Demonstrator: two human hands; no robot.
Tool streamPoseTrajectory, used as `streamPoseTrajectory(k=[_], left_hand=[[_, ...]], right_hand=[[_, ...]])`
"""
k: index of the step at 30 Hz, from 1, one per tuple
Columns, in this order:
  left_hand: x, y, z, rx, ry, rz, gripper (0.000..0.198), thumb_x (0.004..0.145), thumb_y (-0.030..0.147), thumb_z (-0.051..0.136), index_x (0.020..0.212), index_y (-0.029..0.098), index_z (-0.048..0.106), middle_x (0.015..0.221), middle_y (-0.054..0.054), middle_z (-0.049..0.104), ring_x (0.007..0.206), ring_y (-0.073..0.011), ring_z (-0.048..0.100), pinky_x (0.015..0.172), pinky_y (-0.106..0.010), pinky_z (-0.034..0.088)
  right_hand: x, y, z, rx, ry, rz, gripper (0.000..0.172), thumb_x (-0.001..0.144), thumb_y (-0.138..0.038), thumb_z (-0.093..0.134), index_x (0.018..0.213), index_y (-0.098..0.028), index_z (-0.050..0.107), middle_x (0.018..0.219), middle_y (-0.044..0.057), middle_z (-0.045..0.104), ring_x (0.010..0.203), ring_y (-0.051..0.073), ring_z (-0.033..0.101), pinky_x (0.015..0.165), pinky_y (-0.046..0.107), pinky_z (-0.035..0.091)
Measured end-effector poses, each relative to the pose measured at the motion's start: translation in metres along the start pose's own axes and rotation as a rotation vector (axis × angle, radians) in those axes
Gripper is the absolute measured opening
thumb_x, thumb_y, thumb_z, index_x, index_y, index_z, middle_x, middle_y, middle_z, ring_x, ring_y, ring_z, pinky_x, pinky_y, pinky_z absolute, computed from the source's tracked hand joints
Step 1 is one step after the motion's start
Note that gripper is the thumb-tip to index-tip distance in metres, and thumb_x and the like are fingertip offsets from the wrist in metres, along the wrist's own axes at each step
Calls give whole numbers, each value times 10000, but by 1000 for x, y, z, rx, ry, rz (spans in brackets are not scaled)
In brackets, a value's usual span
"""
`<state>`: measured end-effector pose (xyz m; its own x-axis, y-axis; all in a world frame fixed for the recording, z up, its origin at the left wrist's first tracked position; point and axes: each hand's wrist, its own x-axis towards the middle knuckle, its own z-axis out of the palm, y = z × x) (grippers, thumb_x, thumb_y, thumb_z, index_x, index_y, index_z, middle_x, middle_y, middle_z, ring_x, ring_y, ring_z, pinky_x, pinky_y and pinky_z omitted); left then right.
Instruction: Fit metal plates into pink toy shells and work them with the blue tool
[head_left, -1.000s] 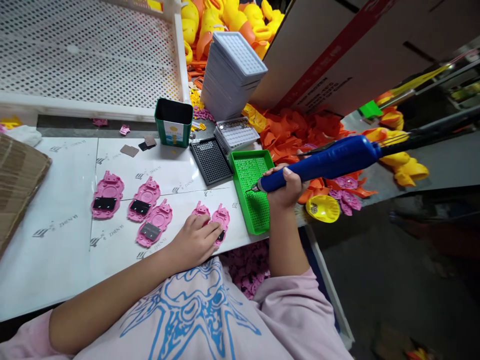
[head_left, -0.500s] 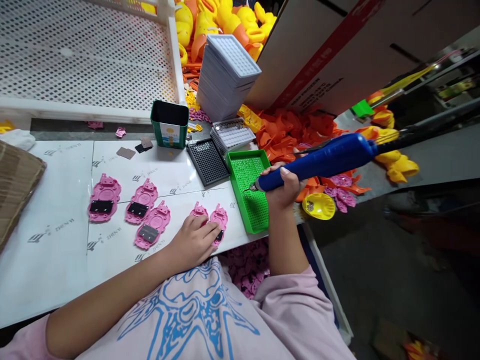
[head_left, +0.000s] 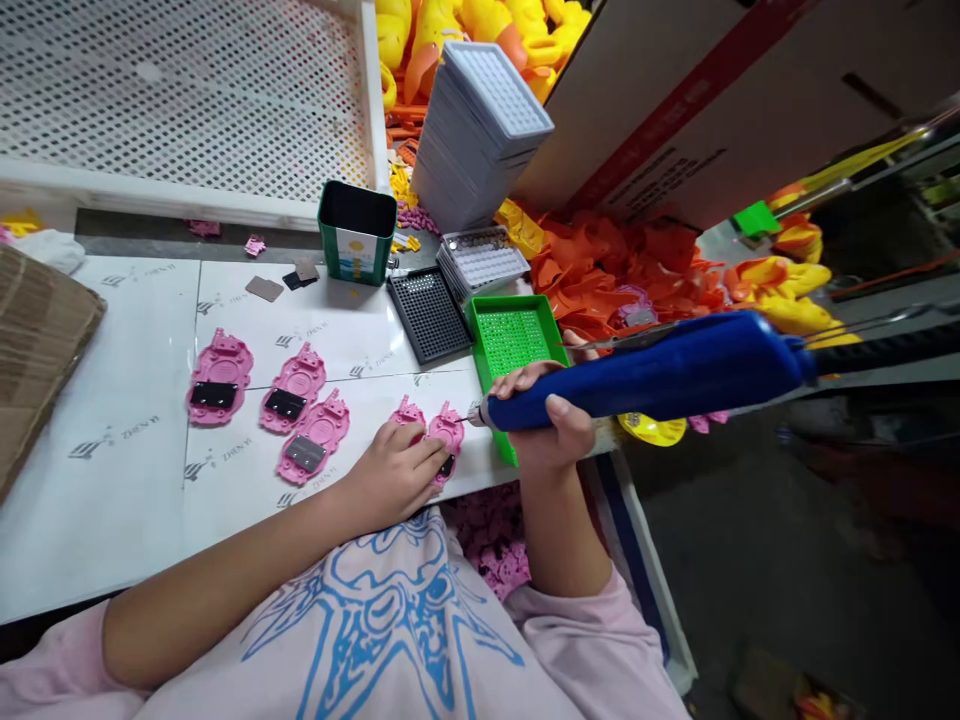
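My right hand [head_left: 559, 428] is wrapped round a blue electric screwdriver [head_left: 660, 368], held almost level with its bit pointing left. The tip is at the upper part of a pink plastic housing [head_left: 448, 428] near the table's front edge; whether it touches a screw is too small to tell. My left hand [head_left: 399, 472] presses its fingers down on that housing and covers much of a second pink housing [head_left: 407, 410] beside it. Further left lie three more pink housings [head_left: 306, 428], each with a dark plate fastened across its lower part.
A green perforated tray [head_left: 484, 350] sits behind my right hand, beside a black grid tray [head_left: 429, 315]. Behind them stand a green tin [head_left: 356, 255], stacked white trays [head_left: 480, 130] and orange parts [head_left: 600, 260]. A cardboard piece [head_left: 45, 350] lies at the left edge.
My right hand has brought the screwdriver left and down from over the green tray to the pink housing. My left hand stays on the housings. The view has shifted slightly.
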<state>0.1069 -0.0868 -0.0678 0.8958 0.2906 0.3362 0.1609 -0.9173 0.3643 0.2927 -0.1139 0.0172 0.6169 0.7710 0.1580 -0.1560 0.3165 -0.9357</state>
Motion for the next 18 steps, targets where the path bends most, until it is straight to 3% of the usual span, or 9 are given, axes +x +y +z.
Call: streamPoseTrajectory(k=[6, 18], left_hand=[[1, 1, -2, 1, -18, -1, 375, 930, 323, 526, 1253, 148, 604, 1215, -91, 664, 1095, -279, 492, 918, -446, 382], [1, 1, -3, -3, -3, 2, 354, 931, 313, 520, 1227, 143, 614, 1211, -82, 668, 1073, -269, 486, 897, -437, 394]], right_hand=[[1, 10, 3, 17, 37, -15, 394, 599, -283, 608, 988, -283, 550, 606, -71, 582, 504, 141, 561, 573, 343, 514], [0, 19, 1, -15, -28, -51, 457, 669, -323, 641, 1106, -314, 505, 663, -69, 561, 542, 131, 571, 584, 326, 521]])
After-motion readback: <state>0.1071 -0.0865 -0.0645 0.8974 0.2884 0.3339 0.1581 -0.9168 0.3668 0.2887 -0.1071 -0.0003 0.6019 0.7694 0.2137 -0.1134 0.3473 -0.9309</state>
